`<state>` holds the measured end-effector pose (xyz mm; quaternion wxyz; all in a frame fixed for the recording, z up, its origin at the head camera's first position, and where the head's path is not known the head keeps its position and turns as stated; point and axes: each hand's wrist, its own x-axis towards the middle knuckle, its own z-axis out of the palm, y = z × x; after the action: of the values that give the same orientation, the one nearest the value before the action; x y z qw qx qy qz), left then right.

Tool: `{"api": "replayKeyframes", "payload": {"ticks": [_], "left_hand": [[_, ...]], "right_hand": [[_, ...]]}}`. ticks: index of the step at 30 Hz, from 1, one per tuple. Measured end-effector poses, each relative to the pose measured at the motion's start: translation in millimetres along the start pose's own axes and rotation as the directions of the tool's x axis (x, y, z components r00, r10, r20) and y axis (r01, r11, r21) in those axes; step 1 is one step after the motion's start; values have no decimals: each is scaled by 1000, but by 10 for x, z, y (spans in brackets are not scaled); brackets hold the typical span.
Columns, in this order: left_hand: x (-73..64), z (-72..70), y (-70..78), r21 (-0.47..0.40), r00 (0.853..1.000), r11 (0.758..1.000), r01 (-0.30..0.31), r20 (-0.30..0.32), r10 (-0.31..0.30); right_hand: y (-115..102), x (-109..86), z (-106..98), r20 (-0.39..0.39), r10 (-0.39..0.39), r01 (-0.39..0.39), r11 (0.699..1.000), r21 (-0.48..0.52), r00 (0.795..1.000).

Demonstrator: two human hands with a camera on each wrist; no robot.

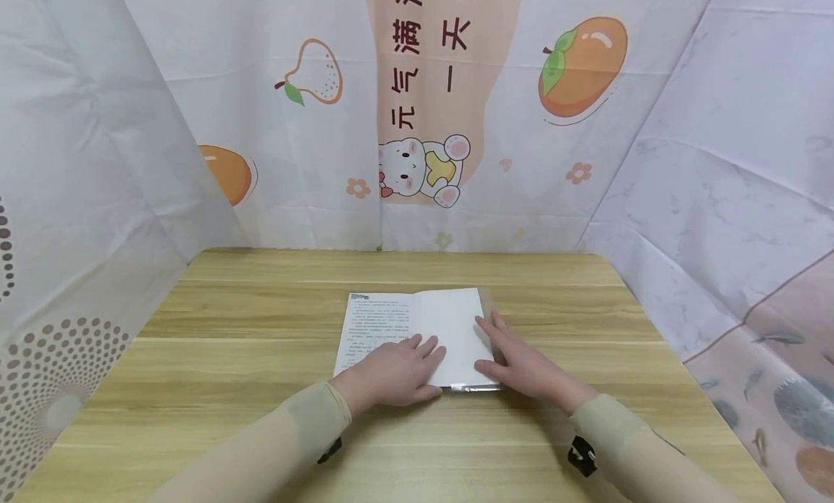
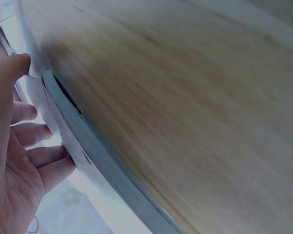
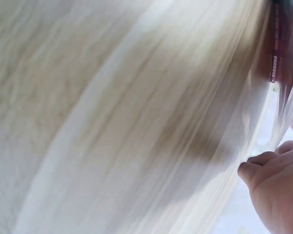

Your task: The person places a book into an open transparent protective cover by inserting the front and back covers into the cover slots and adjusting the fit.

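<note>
An open book (image 1: 449,307) lies on the wooden table, its left page printed in small text and its right page blank white. My left hand (image 1: 400,369) rests across the lower middle of the book, fingertips spread on the blank page and thumb near the bottom edge. At the right edge, my right hand (image 1: 521,362) touches the blank page with its thumb and index finger, fingers extended. The left wrist view shows the book's thick page block (image 2: 102,156) beside the fingers (image 2: 56,170). Clear plastic shows along the book's lower right edge.
The wood-grain table (image 1: 260,307) surrounds the book. A white cloth with printed fruit (image 1: 313,228) hangs behind its far edge, and pale cloths (image 1: 704,163) hang at both sides. A black wrist device (image 1: 582,456) sits under the right sleeve.
</note>
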<state>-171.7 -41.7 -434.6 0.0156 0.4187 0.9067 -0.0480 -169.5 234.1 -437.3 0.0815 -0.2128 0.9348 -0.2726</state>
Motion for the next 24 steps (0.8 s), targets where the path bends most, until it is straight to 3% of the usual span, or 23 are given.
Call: {"api": "replayKeyframes", "payload": {"ticks": [5, 14, 19, 24], "left_hand": [[-2, 19, -16, -60, 1000, 998, 18, -5, -18], [2, 43, -23, -92, 1000, 995, 29, -10, -30], [16, 73, -30, -110, 999, 993, 40, 0, -40], [14, 85, -35, -115, 999, 993, 41, -2, -42]], "right_hand": [[-33, 23, -4, -35, 49, -46, 996, 79, 998], [-87, 94, -1, -77, 122, -105, 975, 194, 990], [-74, 124, -37, -104, 204, -169, 947, 275, 973], [-72, 139, -98, -145, 267, -193, 899, 393, 953]]}}
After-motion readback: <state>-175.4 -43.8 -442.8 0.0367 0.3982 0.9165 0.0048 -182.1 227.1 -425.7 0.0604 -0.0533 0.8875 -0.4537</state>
